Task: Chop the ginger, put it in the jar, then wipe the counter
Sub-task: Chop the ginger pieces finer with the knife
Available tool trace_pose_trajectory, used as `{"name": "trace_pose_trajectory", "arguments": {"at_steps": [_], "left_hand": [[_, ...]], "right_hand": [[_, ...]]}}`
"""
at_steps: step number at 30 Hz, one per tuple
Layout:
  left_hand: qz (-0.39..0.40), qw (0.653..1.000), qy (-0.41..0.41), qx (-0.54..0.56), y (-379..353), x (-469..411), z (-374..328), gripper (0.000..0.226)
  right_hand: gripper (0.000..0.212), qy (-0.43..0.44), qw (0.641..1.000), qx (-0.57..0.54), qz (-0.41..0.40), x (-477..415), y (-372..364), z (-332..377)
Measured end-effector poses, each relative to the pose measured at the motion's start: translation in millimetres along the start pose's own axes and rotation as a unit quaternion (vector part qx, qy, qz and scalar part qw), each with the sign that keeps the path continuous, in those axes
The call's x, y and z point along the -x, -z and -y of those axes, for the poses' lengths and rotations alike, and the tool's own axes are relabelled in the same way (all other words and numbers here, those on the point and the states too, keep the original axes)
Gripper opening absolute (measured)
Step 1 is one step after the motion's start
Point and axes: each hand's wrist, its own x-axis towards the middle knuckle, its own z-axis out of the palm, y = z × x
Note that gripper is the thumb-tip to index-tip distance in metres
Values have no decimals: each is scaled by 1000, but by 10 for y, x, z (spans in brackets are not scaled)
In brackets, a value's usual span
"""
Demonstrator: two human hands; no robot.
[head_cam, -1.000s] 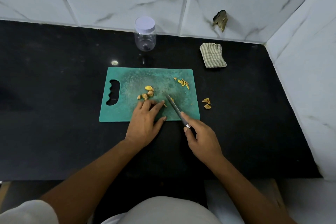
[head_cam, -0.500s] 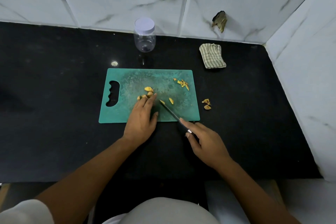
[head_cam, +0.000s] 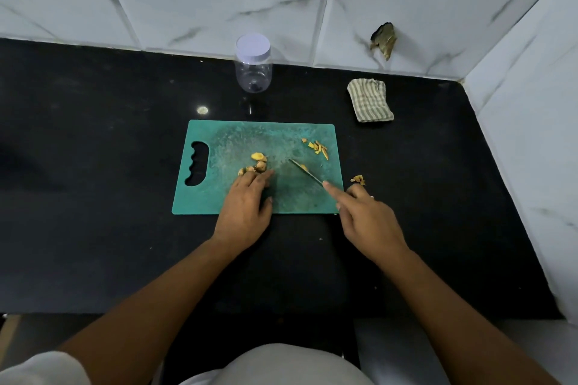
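Note:
A green cutting board point(head_cam: 219, 194) lies on the black counter point(head_cam: 93, 197). Ginger pieces point(head_cam: 257, 162) sit mid-board, and my left hand point(head_cam: 248, 208) rests on the board with its fingertips touching them. More ginger slivers point(head_cam: 317, 147) lie at the board's far right, and a few bits point(head_cam: 357, 179) lie on the counter beside it. My right hand point(head_cam: 367, 220) grips a knife point(head_cam: 305, 171), index finger along the spine, blade angled over the board. A clear jar point(head_cam: 253, 67) with a white lid stands behind the board.
A folded striped cloth point(head_cam: 370, 100) lies at the back right of the counter. Marble-tiled walls point(head_cam: 344, 3) close off the back and right side. A dark brown scrap point(head_cam: 383, 39) clings to the back wall.
My left hand slid up to the ginger pile and its fingers drew together. The knife moved right across the board with my right hand, which now sits at the board's right edge.

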Motion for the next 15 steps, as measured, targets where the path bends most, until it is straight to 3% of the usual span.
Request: {"name": "trace_pose_trajectory", "arguments": {"at_steps": [10, 15], "left_hand": [[4, 999, 22, 28, 75, -36, -67, 50], [-78, 994, 58, 50, 249, -211, -92, 30]], "right_hand": [[52, -55, 997, -49, -33, -279, 93, -59], [53, -33, 996, -77, -23, -23, -31, 54]]}}
